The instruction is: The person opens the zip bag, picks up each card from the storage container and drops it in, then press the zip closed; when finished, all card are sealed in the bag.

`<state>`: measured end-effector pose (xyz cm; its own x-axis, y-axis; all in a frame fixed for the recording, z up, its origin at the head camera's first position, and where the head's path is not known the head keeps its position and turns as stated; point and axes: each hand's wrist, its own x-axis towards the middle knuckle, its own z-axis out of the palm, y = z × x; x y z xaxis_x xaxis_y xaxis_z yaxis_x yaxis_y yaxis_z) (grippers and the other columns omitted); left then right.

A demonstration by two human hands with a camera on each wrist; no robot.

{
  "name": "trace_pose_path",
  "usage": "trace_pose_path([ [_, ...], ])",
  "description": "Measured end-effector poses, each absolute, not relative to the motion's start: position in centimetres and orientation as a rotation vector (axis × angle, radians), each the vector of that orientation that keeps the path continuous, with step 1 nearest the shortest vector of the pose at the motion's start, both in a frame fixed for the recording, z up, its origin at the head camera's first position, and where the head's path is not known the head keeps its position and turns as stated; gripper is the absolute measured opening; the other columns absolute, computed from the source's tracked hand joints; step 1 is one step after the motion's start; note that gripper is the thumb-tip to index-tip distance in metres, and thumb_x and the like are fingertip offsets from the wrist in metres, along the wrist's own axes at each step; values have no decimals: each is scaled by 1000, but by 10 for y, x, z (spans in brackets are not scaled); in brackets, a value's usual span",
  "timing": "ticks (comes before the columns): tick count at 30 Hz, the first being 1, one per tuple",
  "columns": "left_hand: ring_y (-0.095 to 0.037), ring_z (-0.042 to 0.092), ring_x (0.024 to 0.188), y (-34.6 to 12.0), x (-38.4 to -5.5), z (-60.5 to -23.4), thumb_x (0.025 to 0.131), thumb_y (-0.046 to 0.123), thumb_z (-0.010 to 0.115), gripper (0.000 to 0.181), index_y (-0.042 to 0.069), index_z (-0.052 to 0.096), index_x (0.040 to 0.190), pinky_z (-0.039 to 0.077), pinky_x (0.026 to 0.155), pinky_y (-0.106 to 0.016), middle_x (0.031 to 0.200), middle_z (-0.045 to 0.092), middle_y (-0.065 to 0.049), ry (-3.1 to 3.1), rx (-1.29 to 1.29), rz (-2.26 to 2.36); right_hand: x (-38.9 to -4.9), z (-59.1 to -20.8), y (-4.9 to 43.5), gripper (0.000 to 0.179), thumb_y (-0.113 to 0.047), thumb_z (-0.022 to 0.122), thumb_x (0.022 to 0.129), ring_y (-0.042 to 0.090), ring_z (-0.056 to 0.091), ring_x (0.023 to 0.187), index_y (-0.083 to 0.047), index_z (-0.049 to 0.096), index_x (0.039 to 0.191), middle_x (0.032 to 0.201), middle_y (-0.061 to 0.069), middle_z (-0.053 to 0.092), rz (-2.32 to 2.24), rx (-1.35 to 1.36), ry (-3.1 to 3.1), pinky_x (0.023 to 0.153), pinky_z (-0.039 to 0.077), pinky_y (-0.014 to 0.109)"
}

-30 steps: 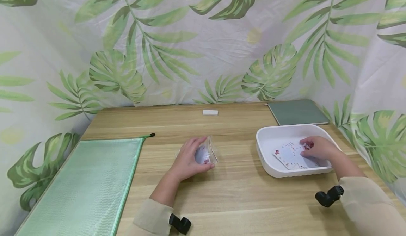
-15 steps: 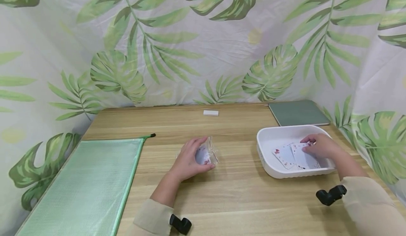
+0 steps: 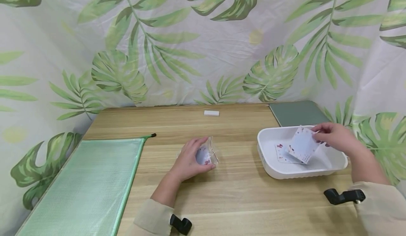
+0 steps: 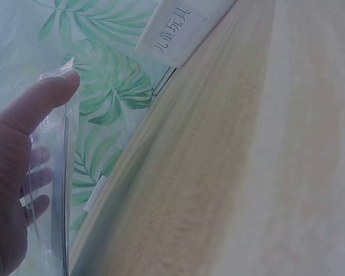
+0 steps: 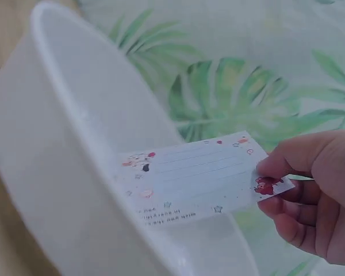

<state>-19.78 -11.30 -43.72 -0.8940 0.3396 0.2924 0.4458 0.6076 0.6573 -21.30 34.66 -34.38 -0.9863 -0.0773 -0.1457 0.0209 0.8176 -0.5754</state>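
My left hand (image 3: 187,162) holds a clear plastic bag (image 3: 211,150) on its side over the table, with printed cards showing inside. In the left wrist view the thumb presses the top edge of the bag (image 4: 68,115) and the fingers show through the film. My right hand (image 3: 337,137) pinches one corner of a lined note card (image 3: 303,145) between thumb and fingers. Red and dark little prints border this card (image 5: 201,178). It is raised and tilted inside the white plastic basin (image 3: 264,158). Beneath it another printed card (image 3: 281,155) lies on the basin floor.
A green mesh zip pouch (image 3: 85,183) lies flat at the left. Behind the basin is a dark green notebook (image 3: 298,112) at the back right corner. A small white block (image 3: 211,113) sits near the back edge, before a leaf-printed curtain (image 3: 177,53).
The right hand slid a card off the others in the basin, then lifted it up and to the right, tilting it. The left hand and its bag stayed put.
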Motion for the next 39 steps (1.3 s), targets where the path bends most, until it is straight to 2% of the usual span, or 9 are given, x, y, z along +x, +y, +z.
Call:
trace_pose_path([
  [4, -30, 49, 123, -112, -198, -437, 66, 40, 85, 92, 11, 48, 144, 41, 101, -52, 134, 54, -10, -2684, -668, -1153, -206, -332, 337, 45, -27, 60, 96, 2, 60, 75, 6, 55, 126, 94, 4, 70, -990, -12, 2899, 66, 52, 24],
  [7, -30, 49, 124, -112, -198, -437, 66, 40, 85, 91, 12, 48, 144, 42, 101, -52, 134, 54, -10, -2686, -665, -1148, -203, -329, 320, 47, -31, 62, 96, -4, 59, 74, 1, 55, 131, 90, -6, 71, -1085, -27, 2938, 67, 51, 23],
  [11, -30, 49, 125, -112, -198, -437, 66, 40, 85, 91, 12, 48, 144, 41, 102, -52, 135, 54, -10, -2690, -662, -1146, -199, -331, 290, 49, -29, 65, 94, -6, 60, 74, -1, 56, 134, 81, -24, 66, -1306, -56, 2964, 64, 49, 22],
  [14, -31, 48, 126, -113, -198, -438, 66, 40, 85, 92, 12, 47, 144, 40, 103, -53, 135, 54, -10, -2691, -661, -1148, -199, -336, 266, 47, -25, 65, 94, -4, 61, 72, 1, 56, 133, 76, -30, 64, -1542, -64, 2917, 63, 51, 20],
  [22, -30, 48, 126, -113, -198, -438, 66, 41, 85, 91, 13, 47, 145, 40, 103, -53, 136, 53, -9, -2700, -652, -1133, -199, -355, 207, 44, -10, 64, 93, -1, 64, 65, 7, 54, 132, 70, -20, 67, -1996, -32, 2599, 62, 55, 18],
  [29, -31, 49, 125, -113, -199, -437, 66, 42, 85, 92, 12, 47, 144, 39, 104, -53, 134, 54, -10, -2694, -658, -1119, -196, -368, 175, 45, -5, 62, 92, 1, 63, 66, 4, 54, 135, 72, -12, 66, -1987, -49, 2458, 65, 56, 19],
  [39, -30, 49, 124, -113, -199, -436, 65, 39, 86, 92, 14, 47, 145, 40, 103, -52, 135, 54, -10, -2707, -643, -1127, -193, -383, 155, 47, -5, 65, 89, 5, 67, 70, 0, 54, 135, 77, -5, 67, -1935, -66, 2375, 68, 57, 22],
])
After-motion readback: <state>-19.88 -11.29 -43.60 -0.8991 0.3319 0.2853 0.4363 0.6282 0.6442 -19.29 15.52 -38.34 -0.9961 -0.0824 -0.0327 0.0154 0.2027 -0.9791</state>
